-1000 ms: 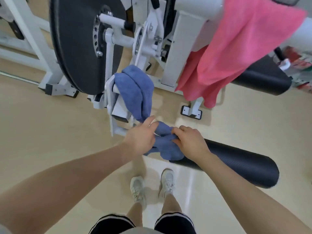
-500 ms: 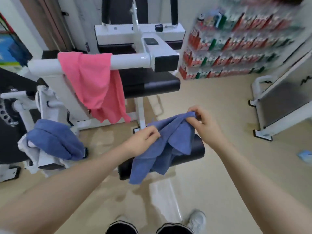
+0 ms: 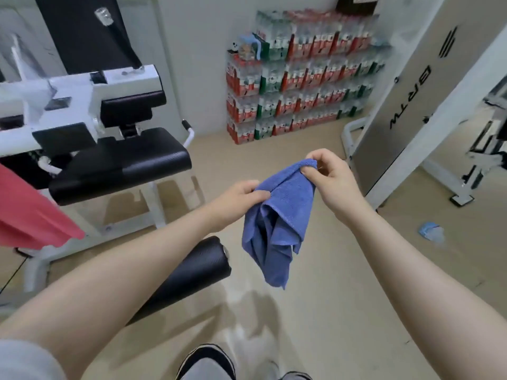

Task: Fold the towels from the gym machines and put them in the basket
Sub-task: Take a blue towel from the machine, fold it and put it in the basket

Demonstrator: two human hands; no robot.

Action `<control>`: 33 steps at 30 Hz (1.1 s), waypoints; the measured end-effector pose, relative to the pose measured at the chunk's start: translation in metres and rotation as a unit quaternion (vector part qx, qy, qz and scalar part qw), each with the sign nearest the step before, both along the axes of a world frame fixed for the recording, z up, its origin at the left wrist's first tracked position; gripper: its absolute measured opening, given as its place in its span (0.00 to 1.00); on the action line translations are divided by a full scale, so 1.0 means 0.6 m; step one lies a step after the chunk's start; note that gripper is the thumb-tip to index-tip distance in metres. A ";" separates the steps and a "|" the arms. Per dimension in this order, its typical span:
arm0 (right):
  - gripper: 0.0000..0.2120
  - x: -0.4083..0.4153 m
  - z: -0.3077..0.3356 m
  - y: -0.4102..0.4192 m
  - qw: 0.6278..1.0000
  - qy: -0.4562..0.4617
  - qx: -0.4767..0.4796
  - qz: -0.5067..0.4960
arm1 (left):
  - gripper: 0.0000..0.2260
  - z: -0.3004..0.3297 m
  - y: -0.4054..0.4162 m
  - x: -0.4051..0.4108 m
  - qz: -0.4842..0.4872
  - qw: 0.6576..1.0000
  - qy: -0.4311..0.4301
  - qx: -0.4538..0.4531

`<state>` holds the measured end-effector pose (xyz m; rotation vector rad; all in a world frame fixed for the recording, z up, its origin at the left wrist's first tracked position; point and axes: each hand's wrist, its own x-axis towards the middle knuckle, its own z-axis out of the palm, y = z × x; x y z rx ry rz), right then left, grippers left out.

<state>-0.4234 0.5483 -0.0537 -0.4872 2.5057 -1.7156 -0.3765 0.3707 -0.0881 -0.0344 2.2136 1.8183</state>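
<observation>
I judge I am at the opening-out step for 1 towel: it is off the machine but bunched, and no basket is in sight. At far left a pink towel [image 3: 30, 215] hangs, not yet dealt with. My left hand [image 3: 241, 197] pinches the blue towel [image 3: 277, 229] at its upper left edge, thumb closed on the cloth. The towel droops between my hands above the floor. My right hand [image 3: 329, 179] grips the top corner, fingers curled tight. Next I need 2 corners found and pulled apart.
</observation>
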 end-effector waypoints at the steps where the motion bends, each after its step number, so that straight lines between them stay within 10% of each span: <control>1: 0.10 -0.021 -0.004 0.026 1.000 -0.013 0.005 -0.022 | 0.05 0.004 0.015 -0.020 0.003 1.000 -0.014 0.014; 7: 0.12 -0.132 -0.051 0.124 0.983 -0.083 0.114 -0.119 | 0.09 0.006 0.108 -0.153 0.017 0.997 -0.071 0.022; 15: 0.14 -0.329 -0.069 0.160 0.970 0.020 0.229 0.082 | 0.09 0.000 0.181 -0.422 0.072 0.989 -0.111 0.069; 24: 0.06 -0.699 -0.043 0.151 0.977 0.055 0.204 -0.009 | 0.09 0.018 0.191 -0.784 0.064 0.988 -0.139 -0.006; 28: 0.06 -0.840 -0.031 0.154 0.990 0.004 0.139 -0.032 | 0.16 0.009 0.195 -0.925 0.069 0.947 0.038 -0.313; 33: 0.06 -1.041 -0.040 0.171 0.996 0.002 0.090 -0.028 | 0.07 0.011 0.237 -1.072 0.050 0.943 0.219 -0.246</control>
